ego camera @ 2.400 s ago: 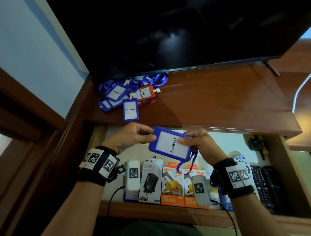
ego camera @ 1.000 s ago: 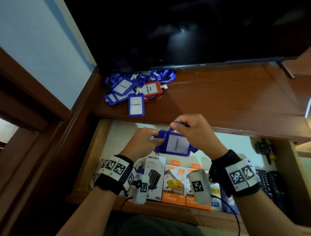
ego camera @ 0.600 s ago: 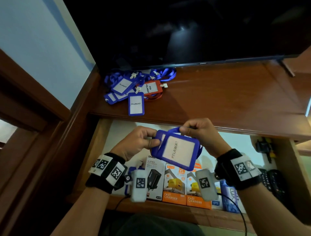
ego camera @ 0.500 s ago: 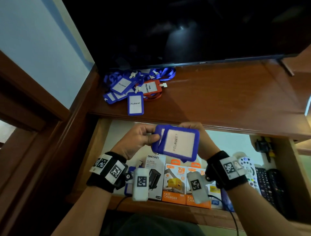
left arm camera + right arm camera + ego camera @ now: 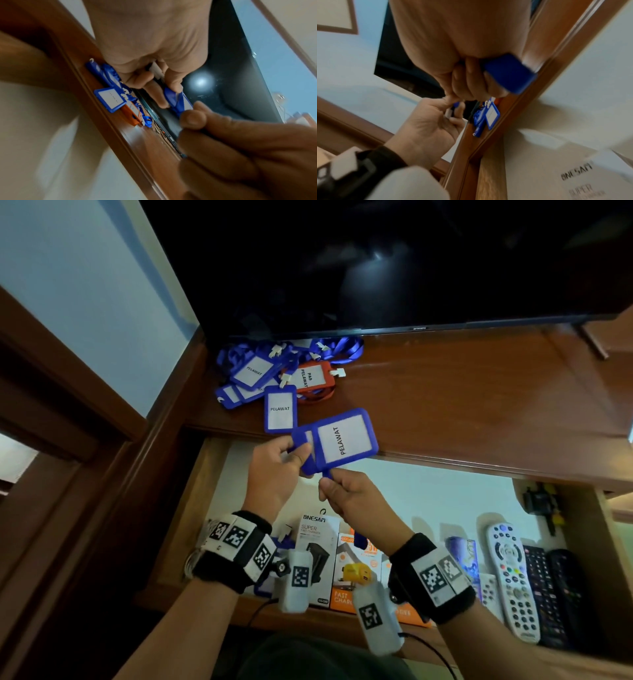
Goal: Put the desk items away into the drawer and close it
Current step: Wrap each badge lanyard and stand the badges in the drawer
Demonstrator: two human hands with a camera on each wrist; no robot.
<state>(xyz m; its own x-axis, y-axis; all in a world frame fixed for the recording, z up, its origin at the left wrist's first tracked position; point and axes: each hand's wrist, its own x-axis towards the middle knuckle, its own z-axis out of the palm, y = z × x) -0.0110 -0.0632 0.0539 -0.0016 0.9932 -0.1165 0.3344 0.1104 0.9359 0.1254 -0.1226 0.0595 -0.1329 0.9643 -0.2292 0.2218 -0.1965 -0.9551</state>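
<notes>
Blue badge holder (image 5: 337, 441) with white PELAWAT card, apparently two stacked, held above the open drawer (image 5: 424, 501) at the worktop (image 5: 462, 405) edge, long axis running left-right, left hand (image 5: 274, 470) pinching its left end, right hand (image 5: 356, 501) pinching the blue lanyard (image 5: 328, 473) below

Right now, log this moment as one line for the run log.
left hand: grips blue badge holders | right hand: pinches lanyard | drawer: open | badge pile: on desk
</notes>
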